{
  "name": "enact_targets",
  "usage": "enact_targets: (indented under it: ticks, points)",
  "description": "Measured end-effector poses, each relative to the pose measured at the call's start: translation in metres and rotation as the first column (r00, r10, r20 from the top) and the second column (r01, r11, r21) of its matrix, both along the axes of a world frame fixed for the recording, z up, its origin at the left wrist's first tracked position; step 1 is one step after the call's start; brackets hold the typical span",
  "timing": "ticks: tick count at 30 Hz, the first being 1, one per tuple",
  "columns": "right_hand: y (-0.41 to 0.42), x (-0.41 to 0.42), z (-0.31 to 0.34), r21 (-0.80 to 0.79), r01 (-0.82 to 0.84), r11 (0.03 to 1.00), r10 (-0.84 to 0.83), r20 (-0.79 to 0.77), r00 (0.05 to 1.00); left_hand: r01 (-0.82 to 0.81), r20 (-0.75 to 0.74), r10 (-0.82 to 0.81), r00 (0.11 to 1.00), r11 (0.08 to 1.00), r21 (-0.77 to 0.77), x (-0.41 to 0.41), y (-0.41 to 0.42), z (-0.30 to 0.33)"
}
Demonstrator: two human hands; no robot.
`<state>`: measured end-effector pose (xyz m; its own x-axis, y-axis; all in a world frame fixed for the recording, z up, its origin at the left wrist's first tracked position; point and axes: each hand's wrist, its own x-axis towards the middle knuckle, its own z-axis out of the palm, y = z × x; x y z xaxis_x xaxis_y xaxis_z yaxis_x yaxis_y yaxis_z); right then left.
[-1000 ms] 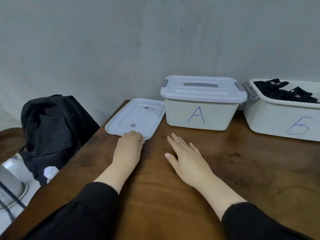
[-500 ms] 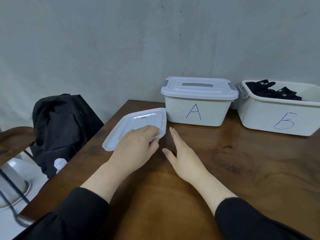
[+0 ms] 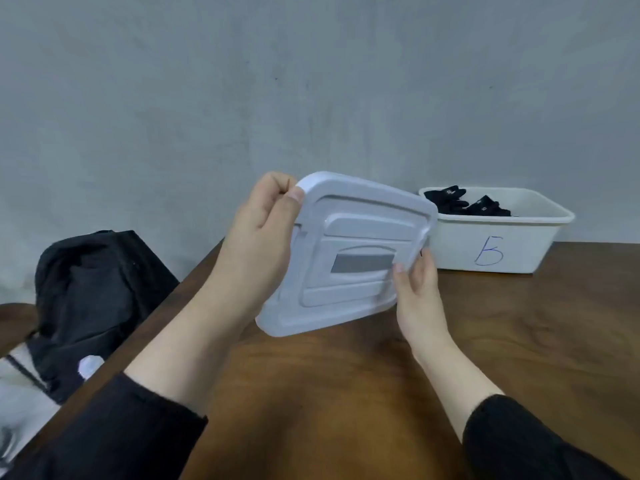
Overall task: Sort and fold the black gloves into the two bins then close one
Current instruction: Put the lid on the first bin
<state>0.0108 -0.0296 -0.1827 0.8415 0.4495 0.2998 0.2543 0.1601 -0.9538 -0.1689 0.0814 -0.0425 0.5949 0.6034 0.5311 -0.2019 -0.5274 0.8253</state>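
I hold a white plastic lid [image 3: 349, 254] up in the air above the table, tilted steeply with its top face toward me. My left hand [image 3: 258, 244] grips its upper left corner, thumb on the rim. My right hand [image 3: 417, 285] pinches its right edge lower down. Behind it to the right stands the open white bin marked B [image 3: 491, 244], with black gloves [image 3: 464, 204] lying inside. The lidded bin marked A is hidden behind the raised lid.
The brown wooden table [image 3: 363, 393] runs from the front to a grey wall. A black backpack [image 3: 93, 299] rests on a chair off the table's left edge, with a white bottle cap [image 3: 89, 366] beside it.
The lid has come up off the table's left side and now hangs tilted in front of bin A. My right hand left the table and took the lid's right edge.
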Motion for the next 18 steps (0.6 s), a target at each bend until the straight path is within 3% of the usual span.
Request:
enact_targets:
  ticks: [5,8,11,14,18]
  points:
    - [-0.071,0.047,0.023,0.010,0.165,0.986,-0.163,-0.103,0.981,0.115,0.159,-0.077,0.984,0.964,-0.241,0.050,-0.016,0.020]
    - [-0.112,0.073,0.039,0.033,0.291,0.956,-0.286,-0.105,0.953,0.101,-0.011,-0.106,0.994,0.969,-0.226,0.084,-0.011,0.008]
    - [-0.145,0.099,0.051,-0.014,0.380,0.925,-0.379,-0.107,0.919,0.155,-0.135,-0.215,0.967,0.921,-0.358,0.113,-0.018,-0.026]
    - [-0.173,0.120,0.063,-0.103,0.386,0.917,-0.394,-0.085,0.915,0.167,-0.170,-0.254,0.952,0.897,-0.409,0.144,-0.030,-0.046]
    - [-0.191,0.141,0.091,-0.109,0.389,0.915,-0.384,0.069,0.921,0.196,-0.131,-0.291,0.948,0.856,-0.479,0.195,-0.041,-0.042]
